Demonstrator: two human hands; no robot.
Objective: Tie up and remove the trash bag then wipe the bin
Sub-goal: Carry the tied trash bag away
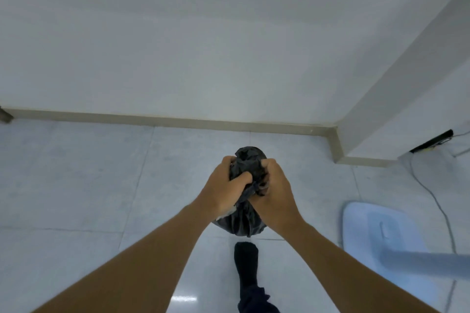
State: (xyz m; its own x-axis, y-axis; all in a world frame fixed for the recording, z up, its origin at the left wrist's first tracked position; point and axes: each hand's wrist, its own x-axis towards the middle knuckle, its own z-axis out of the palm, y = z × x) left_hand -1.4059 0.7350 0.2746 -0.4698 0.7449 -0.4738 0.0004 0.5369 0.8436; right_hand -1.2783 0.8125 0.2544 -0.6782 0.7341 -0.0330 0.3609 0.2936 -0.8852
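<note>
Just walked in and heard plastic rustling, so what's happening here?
A person is holding a black trash bag with both hands. The left hand and right hand grip its bunched neck from either side, over the tiled floor. Whether a knot is tied cannot be seen. No bin is in view; a blue stool stands to the right.

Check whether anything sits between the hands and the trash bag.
Nothing visible does. The left hand and right hand both grip the gathered neck of the black trash bag directly, fingers curled into the plastic with no other object between them.
</note>
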